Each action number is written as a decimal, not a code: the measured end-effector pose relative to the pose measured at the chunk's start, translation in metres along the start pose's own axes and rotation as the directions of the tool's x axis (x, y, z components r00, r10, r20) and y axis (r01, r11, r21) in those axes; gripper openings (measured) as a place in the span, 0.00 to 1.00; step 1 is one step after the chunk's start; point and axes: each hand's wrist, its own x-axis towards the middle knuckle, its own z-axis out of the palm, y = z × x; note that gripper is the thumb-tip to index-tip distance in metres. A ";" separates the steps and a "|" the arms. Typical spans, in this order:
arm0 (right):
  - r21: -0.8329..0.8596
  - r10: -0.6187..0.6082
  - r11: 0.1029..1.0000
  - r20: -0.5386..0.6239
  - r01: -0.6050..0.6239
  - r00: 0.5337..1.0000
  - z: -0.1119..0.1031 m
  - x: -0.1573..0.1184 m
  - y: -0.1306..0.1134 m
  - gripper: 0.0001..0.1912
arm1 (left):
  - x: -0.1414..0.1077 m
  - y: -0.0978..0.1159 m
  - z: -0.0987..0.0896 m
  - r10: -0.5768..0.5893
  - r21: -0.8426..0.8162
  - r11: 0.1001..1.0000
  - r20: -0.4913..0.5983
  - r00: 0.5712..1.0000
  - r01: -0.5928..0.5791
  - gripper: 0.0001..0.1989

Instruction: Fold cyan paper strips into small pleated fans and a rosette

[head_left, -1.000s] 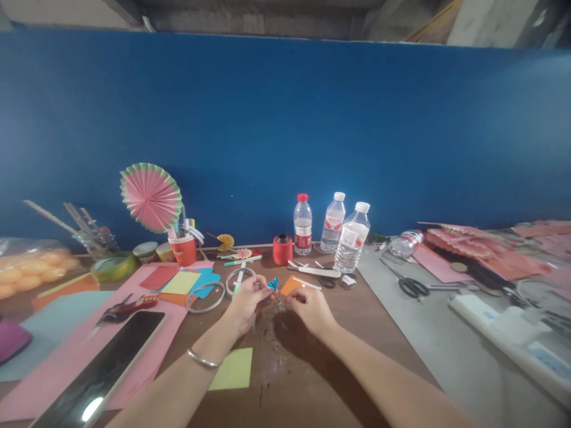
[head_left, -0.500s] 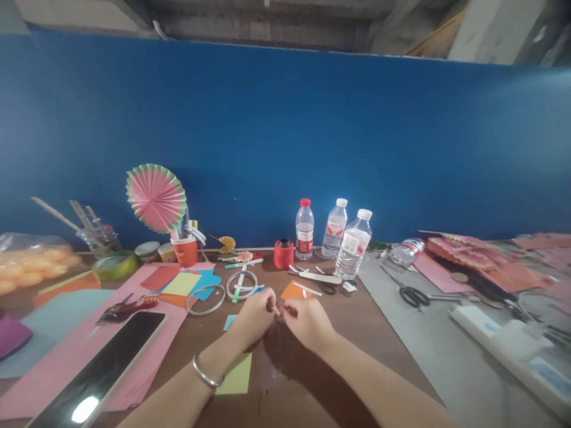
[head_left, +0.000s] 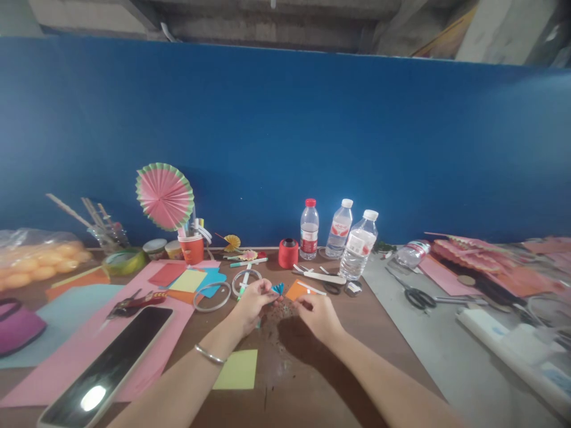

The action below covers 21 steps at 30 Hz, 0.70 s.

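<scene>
My left hand [head_left: 255,304] is closed, its fingertips pinching a small blue pleated paper fan [head_left: 278,289] whose folds spread upward. My right hand [head_left: 317,315] is a short way to the right, thumb and fingers pressed together; whatever is between them, if anything, is too small to make out. Behind the right fingers lies a square of orange paper [head_left: 295,290] with a white strip [head_left: 311,288] across it. Small dark bits dot the brown table [head_left: 279,356] below the hands. Left of them is a yellow-green paper square [head_left: 238,370].
Three bottles stand at the back, one with a red cap [head_left: 309,232]. Beside them is a red spool-like object [head_left: 288,254]. A phone [head_left: 111,362] rests on pink paper at left. Black scissors [head_left: 419,297] lie on the grey surface at right, near a white power strip [head_left: 499,345].
My hands have come apart from where they met. The blue paper fan now shows above my left fingers. The whole view has shifted slightly.
</scene>
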 end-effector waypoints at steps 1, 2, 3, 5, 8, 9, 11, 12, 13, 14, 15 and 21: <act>0.135 0.112 0.984 0.036 -0.115 0.993 -0.001 0.004 0.001 0.11 | 0.000 0.001 0.000 0.013 0.004 1.000 0.030 0.999 -0.013 0.20; 0.256 0.211 0.939 0.096 -0.229 0.973 -0.002 0.007 0.003 0.09 | -0.001 0.002 0.000 0.026 0.019 0.999 0.074 0.997 -0.027 0.20; 0.347 0.286 0.876 0.183 -0.334 0.941 -0.003 0.009 0.004 0.08 | -0.002 0.004 0.000 0.037 0.045 0.998 0.125 0.991 -0.043 0.19; 0.434 0.349 0.773 0.316 -0.462 0.882 -0.006 0.013 0.005 0.07 | -0.005 0.005 0.002 0.042 0.140 0.987 0.242 0.969 -0.078 0.18; 0.437 0.348 0.751 0.375 -0.495 0.859 -0.007 0.013 0.005 0.08 | -0.010 0.003 0.006 0.023 0.426 0.886 0.356 0.934 -0.184 0.14; 0.417 0.349 0.766 0.369 -0.488 0.862 -0.007 0.013 0.004 0.10 | -0.012 0.002 0.008 0.032 0.541 0.807 0.360 0.932 -0.237 0.12; 0.364 0.349 0.812 0.323 -0.456 0.880 -0.004 0.010 0.000 0.13 | -0.015 -0.002 0.012 0.111 0.733 0.601 0.318 0.942 -0.318 0.09; 0.319 0.337 0.852 0.271 -0.414 0.902 -0.002 0.008 -0.003 0.15 | -0.016 -0.003 0.013 0.176 0.797 0.502 0.287 0.942 -0.336 0.07; 0.268 0.313 0.893 0.208 -0.362 0.927 -0.001 0.005 -0.006 0.15 | -0.017 -0.004 0.015 0.239 0.842 0.423 0.253 0.938 -0.335 0.06; 0.176 0.255 0.945 0.130 -0.276 0.958 0.001 0.002 -0.009 0.14 | -0.018 -0.005 0.016 0.296 0.870 0.375 0.213 0.931 -0.319 0.06; 0.069 0.173 0.982 0.058 -0.177 0.983 0.002 -0.002 -0.012 0.12 | -0.018 -0.005 0.016 0.335 0.885 0.361 0.172 0.926 -0.294 0.06; -0.446 -0.270 0.857 0.036 0.257 0.962 0.002 -0.021 -0.020 0.15 | -0.009 -0.002 0.012 0.307 0.669 0.704 0.014 0.952 -0.237 0.08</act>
